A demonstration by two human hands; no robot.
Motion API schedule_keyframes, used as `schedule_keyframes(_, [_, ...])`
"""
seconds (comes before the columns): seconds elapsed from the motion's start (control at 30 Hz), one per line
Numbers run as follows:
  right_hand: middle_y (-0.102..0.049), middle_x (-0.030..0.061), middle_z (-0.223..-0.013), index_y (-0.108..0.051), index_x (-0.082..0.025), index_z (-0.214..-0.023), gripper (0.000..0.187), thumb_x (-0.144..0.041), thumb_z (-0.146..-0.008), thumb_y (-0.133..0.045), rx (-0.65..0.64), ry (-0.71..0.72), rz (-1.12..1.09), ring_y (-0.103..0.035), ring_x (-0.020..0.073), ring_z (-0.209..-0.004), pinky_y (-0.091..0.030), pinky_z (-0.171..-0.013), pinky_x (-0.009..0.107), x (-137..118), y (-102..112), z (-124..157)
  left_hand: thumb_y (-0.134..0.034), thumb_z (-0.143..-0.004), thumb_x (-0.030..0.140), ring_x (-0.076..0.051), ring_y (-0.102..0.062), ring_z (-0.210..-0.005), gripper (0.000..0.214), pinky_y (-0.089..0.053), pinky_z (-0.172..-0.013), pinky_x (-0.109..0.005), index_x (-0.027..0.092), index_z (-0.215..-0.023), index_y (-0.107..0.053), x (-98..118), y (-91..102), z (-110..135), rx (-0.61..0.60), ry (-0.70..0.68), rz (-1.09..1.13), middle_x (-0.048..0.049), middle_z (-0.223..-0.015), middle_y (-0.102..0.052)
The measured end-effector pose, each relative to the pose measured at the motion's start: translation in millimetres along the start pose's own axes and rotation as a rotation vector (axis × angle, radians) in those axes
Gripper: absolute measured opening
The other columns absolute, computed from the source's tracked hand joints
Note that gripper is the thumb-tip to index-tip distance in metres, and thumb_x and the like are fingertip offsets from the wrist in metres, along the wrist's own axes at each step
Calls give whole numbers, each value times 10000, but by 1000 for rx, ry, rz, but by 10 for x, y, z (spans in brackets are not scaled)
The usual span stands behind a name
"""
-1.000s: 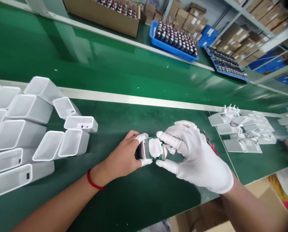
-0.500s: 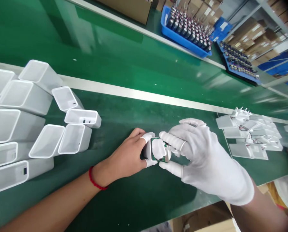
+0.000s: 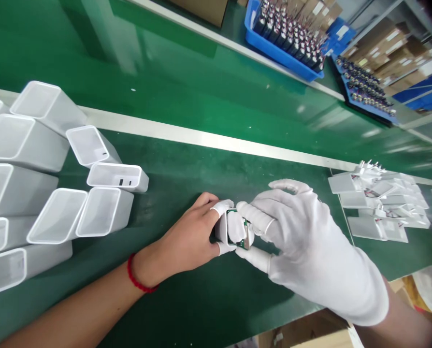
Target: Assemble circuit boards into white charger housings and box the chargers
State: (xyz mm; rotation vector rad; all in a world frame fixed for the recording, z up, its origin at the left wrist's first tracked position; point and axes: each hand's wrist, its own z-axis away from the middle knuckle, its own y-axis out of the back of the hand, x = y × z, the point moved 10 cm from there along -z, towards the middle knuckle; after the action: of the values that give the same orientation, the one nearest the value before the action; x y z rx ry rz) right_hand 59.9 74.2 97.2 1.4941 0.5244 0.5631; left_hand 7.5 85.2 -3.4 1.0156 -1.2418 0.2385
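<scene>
My left hand, with white finger cots on the thumb and a finger, is closed around a small white plastic housing. A green circuit board with a white pad-like piece on its face sits at the housing's open end. My right hand wears a white glove. Its thumb and index finger pinch the board at the edges, while its other fingers are partly curled. How deep the board sits inside the housing is hidden by the fingers.
Several open white housings lie at the left. White parts with wires are grouped at the right. A blue tray of dark wired components and another tray rest on the shelf behind. Another person's arm shows at the right edge.
The camera view has shifted slightly. My right fingers are a little closer to the housing, and the board and white piece look turned a bit. Both hands keep their hold.
</scene>
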Motion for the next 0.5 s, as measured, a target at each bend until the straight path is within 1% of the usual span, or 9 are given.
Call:
schedule_keyframes(0.2, [-564, -19, -691, -609, -223, -886, 151, -371, -870, -587, -23, 8, 23, -507, 174, -647, -368, -882, 428, -11, -35, -9, -669, -735, 110, -241, -445, -1202, 449, -481, -988, -366, 206, -1150, -527, 0, -3, -2, -3, -6, -6, -42, -1113, -620])
schedule_keyframes(0.33, [-567, -14, -691, -618, -212, -929, 172, -369, -860, -600, -6, 20, 40, -524, 181, -645, -389, -879, 439, -34, -9, -27, -658, -728, 100, -250, -448, -1210, 485, -481, -996, -379, 194, -1183, -518, -6, -4, 1, 2, -8, -21, -56, -1121, -614])
schedule_keyframes(0.43, [-570, -8, -665, -634, -191, -936, 136, -286, -842, -611, 26, 4, 39, -535, 180, -615, -408, -873, 452, -46, 34, -40, -652, -724, 90, -242, -456, -1206, 510, -484, -996, -359, 188, -1205, -514, 4, -3, 7, 14, -26, -24, -54, -1110, -614])
schedule_keyframes(0.5, [-594, 1, -677, -646, -189, -919, 104, -247, -842, -609, 48, -15, 29, -572, 185, -632, -414, -893, 462, -49, 53, -38, -652, -729, 85, -238, -447, -1217, 512, -481, -1003, -345, 181, -1214, -514, 10, -3, 12, 21, -39, -31, -54, -1125, -617])
